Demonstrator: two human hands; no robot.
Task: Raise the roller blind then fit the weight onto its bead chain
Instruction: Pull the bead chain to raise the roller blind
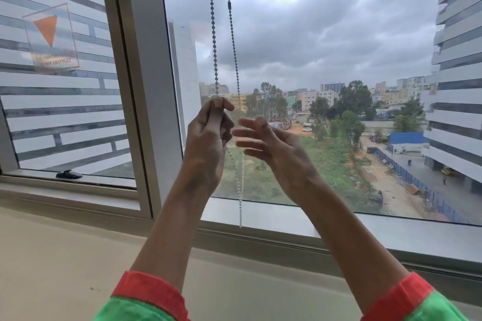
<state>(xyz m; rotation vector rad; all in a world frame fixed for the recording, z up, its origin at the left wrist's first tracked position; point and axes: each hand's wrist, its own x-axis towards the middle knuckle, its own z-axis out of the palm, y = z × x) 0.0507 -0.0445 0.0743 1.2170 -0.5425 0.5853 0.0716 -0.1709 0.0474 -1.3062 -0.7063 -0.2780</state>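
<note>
A bead chain hangs in two strands in front of the window glass, with a dark connector on the right strand high up. My left hand pinches the left strand between thumb and fingers at chest height. The right strand runs down between my hands and ends in a loop near the sill. My right hand is beside that strand with fingers spread and holds nothing. The blind itself and the weight are out of view.
A grey window frame post stands left of the chain. A side pane bears an orange triangle sticker. The beige sill runs below the glass. A black handle sits on the left pane's lower frame.
</note>
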